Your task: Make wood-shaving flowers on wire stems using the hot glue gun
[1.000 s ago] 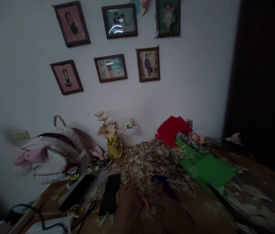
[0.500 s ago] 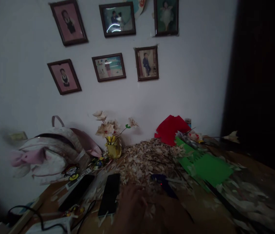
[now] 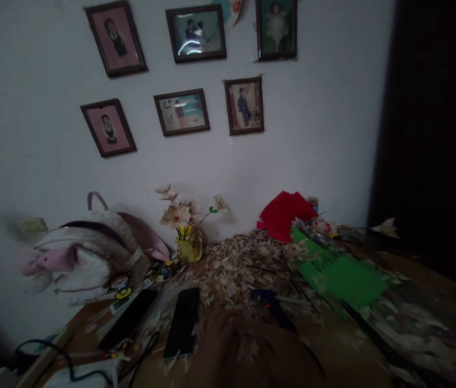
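Observation:
Low in the dim middle of the view, my left hand (image 3: 216, 337) has its fingers bent inward over the table edge of the petal heap. My right hand (image 3: 282, 347) faces it from the right, its fingers bunched toward the left hand. Pale scraps show between the two hands, but what the fingers pinch is too dark to make out. Beyond my right hand lies a dark blue glue gun (image 3: 274, 310) with a small red light. A heap of pale dried petals (image 3: 231, 267) spreads in front of both hands.
Left of my hands lie a phone (image 3: 182, 323) and a second dark slab (image 3: 128, 319). Behind stand a yellow pot (image 3: 189, 249) of pale flowers and a pink-white backpack (image 3: 90, 242). Green sheet (image 3: 343, 277) and red sheet (image 3: 284, 215) lie right. Cables (image 3: 70, 372) run lower left.
The view has shifted very slightly. My hands stay close together in nearly the same place, and the things on the table have not moved.

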Available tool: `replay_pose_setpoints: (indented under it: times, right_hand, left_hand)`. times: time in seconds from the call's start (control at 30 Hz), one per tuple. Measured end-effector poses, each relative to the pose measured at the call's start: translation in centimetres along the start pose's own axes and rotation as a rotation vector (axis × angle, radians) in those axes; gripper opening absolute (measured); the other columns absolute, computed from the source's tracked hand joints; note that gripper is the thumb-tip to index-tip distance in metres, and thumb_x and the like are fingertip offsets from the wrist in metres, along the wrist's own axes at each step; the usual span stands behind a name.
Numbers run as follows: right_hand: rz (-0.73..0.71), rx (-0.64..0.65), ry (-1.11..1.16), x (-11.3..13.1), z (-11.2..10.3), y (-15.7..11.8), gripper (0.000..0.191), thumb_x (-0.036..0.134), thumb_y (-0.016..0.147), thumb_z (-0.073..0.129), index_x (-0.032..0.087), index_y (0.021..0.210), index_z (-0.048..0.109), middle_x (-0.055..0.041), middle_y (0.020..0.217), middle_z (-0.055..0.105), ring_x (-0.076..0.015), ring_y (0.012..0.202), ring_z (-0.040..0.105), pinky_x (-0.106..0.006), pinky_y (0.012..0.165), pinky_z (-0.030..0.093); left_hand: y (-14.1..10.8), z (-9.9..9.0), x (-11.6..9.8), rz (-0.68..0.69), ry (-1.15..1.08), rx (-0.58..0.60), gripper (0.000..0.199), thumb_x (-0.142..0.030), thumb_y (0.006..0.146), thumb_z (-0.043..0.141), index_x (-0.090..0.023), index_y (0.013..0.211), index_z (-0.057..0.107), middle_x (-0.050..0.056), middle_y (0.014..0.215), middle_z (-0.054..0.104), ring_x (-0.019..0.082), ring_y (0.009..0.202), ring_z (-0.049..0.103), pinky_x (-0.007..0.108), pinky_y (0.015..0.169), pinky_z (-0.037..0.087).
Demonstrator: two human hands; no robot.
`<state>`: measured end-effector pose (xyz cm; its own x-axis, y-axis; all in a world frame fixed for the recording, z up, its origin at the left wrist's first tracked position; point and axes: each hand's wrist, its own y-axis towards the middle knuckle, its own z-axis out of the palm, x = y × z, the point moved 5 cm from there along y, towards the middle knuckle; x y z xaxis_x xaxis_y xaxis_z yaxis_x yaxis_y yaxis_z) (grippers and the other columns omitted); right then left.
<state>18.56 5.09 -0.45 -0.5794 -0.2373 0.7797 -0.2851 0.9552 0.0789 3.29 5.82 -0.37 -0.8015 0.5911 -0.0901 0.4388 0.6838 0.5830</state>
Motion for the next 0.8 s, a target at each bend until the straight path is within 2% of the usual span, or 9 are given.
replay_pose_setpoints:
  times: [0.13,0.27,0.33,0.4,0.47,0.57,0.63,0.73,0.8]
  right_hand:
    - [0.145,-0.056,0.070,-2.6,0.6,0.8,0.034,0.035,0.084,0.038,0.024,0.097,0.067,-0.0025,0.096,0.070,-0.0172,0.091,0.061,-0.025,0.084,0.042]
    - [0.246,-0.032,0.141,-3.0,1.1,0.5,0.034,0.044,0.081,0.043,0.028,0.100,0.065,0.0003,0.101,0.068,-0.0197,0.088,0.063,-0.029,0.083,0.044]
    - [0.299,-0.045,0.114,-2.2,0.9,0.1,0.032,0.043,0.080,0.046,0.028,0.100,0.066,0.0001,0.104,0.067,-0.0209,0.088,0.063,-0.031,0.082,0.045]
    - [0.292,-0.056,0.108,-1.1,0.5,-0.2,0.030,0.038,0.081,0.046,0.026,0.099,0.067,-0.0009,0.104,0.067,-0.0210,0.091,0.062,-0.030,0.084,0.045]
    - [0.259,-0.054,0.131,-0.1,0.1,-0.2,0.030,0.030,0.082,0.044,0.023,0.099,0.067,-0.0016,0.104,0.067,-0.0199,0.096,0.061,-0.027,0.086,0.044]
    - [0.238,-0.051,0.131,0.6,-0.3,-0.2,0.032,0.027,0.083,0.042,0.021,0.103,0.065,-0.0022,0.107,0.066,-0.0192,0.099,0.059,-0.026,0.089,0.043]
    - [0.217,-0.054,0.104,0.7,-0.3,-0.3,0.032,0.028,0.083,0.042,0.021,0.105,0.065,-0.0020,0.109,0.066,-0.0194,0.101,0.058,-0.026,0.090,0.042]
    - [0.171,-0.077,0.054,0.5,-0.1,-0.3,0.032,0.032,0.084,0.042,0.025,0.105,0.064,-0.0003,0.112,0.064,-0.0194,0.104,0.057,-0.027,0.092,0.041]
    - [0.151,-0.084,0.028,0.2,0.2,-0.3,0.033,0.033,0.084,0.041,0.026,0.106,0.064,0.0001,0.113,0.063,-0.0192,0.104,0.057,-0.027,0.092,0.041]
  left_hand:
    - [-0.4,-1.6,0.1,-0.085,-0.017,-0.124,0.039,-0.018,0.079,0.051,-0.029,0.116,0.051,0.007,0.115,0.060,0.022,0.106,0.053,0.038,0.084,0.043]
    - [-0.8,-2.4,0.1,-0.120,-0.109,-0.251,0.021,-0.021,0.077,0.054,-0.027,0.096,0.062,0.005,0.096,0.065,0.021,0.091,0.059,0.034,0.077,0.046]
    - [-0.9,-1.9,0.7,-0.254,-0.269,-0.269,0.010,-0.028,0.077,0.055,-0.023,0.082,0.062,0.003,0.078,0.065,0.019,0.075,0.060,0.031,0.068,0.047]
    - [-1.0,-1.0,1.5,-0.484,-0.499,-0.277,0.022,-0.040,0.077,0.052,-0.020,0.069,0.056,0.000,0.062,0.058,0.016,0.060,0.056,0.028,0.057,0.046]
    - [-1.0,0.3,1.8,-0.680,-0.751,-0.229,0.033,-0.051,0.074,0.052,-0.020,0.063,0.050,-0.004,0.054,0.050,0.014,0.050,0.050,0.025,0.049,0.043]
    - [-0.6,1.9,0.9,-0.796,-1.054,-0.067,0.040,-0.059,0.064,0.057,-0.020,0.066,0.051,-0.005,0.053,0.051,0.013,0.050,0.049,0.024,0.049,0.041]
    - [-0.5,2.3,0.3,-0.839,-1.157,0.001,0.039,-0.058,0.060,0.061,-0.020,0.069,0.056,-0.003,0.059,0.058,0.015,0.058,0.054,0.025,0.054,0.044]
    - [-0.7,2.5,0.1,-0.882,-1.238,0.016,0.033,-0.052,0.061,0.062,-0.021,0.071,0.061,0.001,0.071,0.065,0.019,0.075,0.059,0.029,0.069,0.047]
    - [-1.0,2.7,0.1,-0.915,-1.270,0.022,0.031,-0.051,0.062,0.060,-0.021,0.071,0.062,0.002,0.073,0.066,0.020,0.077,0.059,0.031,0.072,0.046]
